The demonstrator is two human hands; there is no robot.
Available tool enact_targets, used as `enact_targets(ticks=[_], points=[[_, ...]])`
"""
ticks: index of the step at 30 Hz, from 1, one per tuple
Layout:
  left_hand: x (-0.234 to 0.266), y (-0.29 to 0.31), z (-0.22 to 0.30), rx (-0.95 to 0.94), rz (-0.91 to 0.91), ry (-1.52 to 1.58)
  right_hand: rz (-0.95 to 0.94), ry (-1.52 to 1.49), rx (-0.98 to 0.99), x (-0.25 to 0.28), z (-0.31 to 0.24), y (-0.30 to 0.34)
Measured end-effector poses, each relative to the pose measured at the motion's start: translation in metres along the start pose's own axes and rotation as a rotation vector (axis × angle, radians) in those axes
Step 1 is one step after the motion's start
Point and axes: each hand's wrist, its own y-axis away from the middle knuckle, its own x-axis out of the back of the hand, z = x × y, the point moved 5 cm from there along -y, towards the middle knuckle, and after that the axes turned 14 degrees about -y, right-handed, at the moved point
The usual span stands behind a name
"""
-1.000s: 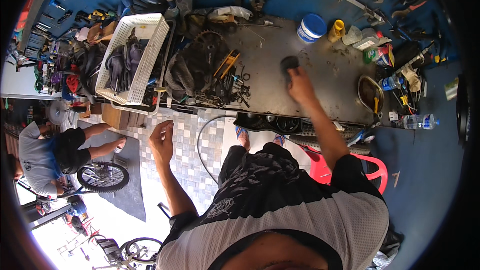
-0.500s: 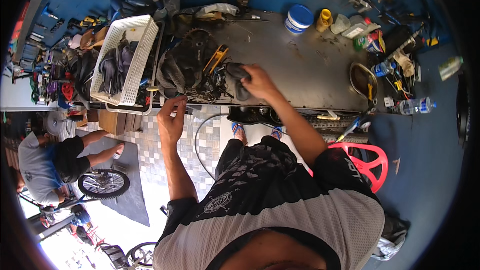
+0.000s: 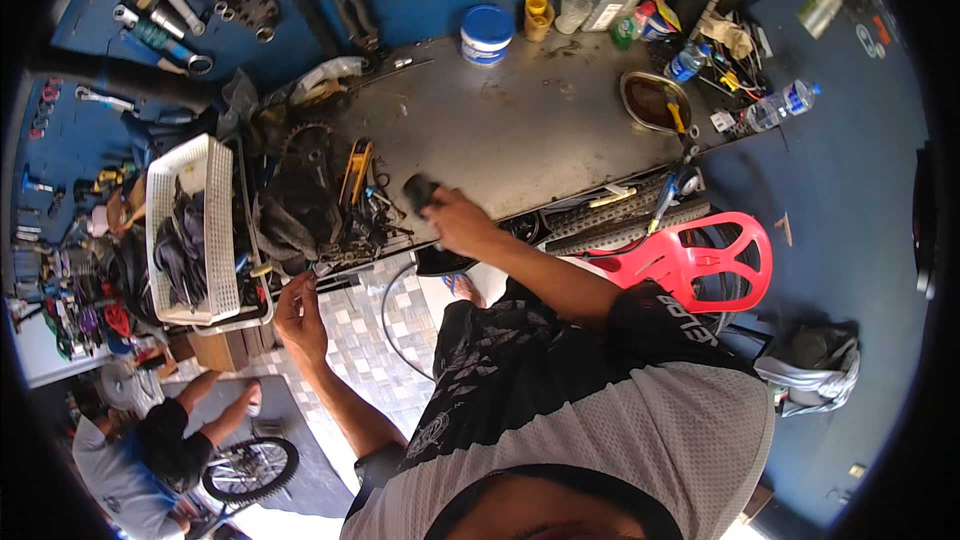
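My right hand [image 3: 462, 226] grips a dark, soft-looking thing [image 3: 420, 194] over the front part of the metal workbench [image 3: 500, 145]. The thing is smeared by motion, so its kind does not show. At the bench's front edge, by the corner of the white basket's stand, is my left hand [image 3: 300, 322], its fingertips pinched together. Whatever they hold, if anything, is too small to make out. Between the hands lie loose small metal parts [image 3: 378, 225], a yellow-handled tool [image 3: 355, 172] and a dark rag-like heap [image 3: 285, 205].
A white perforated basket [image 3: 218, 240] of dark gloves stands at left. At the back are a blue-and-white tub [image 3: 487, 35] and yellow cups [image 3: 538, 15]; a brown-filled tray [image 3: 650, 100] sits at right. A red chair [image 3: 690, 260] stands below. Another person [image 3: 140, 460] is by a bicycle wheel [image 3: 250, 470].
My view has turned to the right. My right hand has lifted the dark thing from beside the metal parts and carries it. My left hand stays pinched near the bench edge, slightly lower.
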Motion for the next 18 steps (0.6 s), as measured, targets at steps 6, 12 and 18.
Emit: enact_targets(ticks=[6, 12, 18], points=[[0.001, -0.027, 0.037, -0.114, 0.007, 0.009, 0.254, -0.048, 0.065, 0.088, 0.043, -0.007], [-0.036, -0.036, 0.093, -0.157, -0.026, -0.087, 0.117, 0.357, 0.258, 0.117, 0.104, -0.034], [-0.063, -0.034, 0.124, -0.155, -0.033, -0.095, 0.263, 0.541, -0.087, 0.228, 0.215, -0.041]])
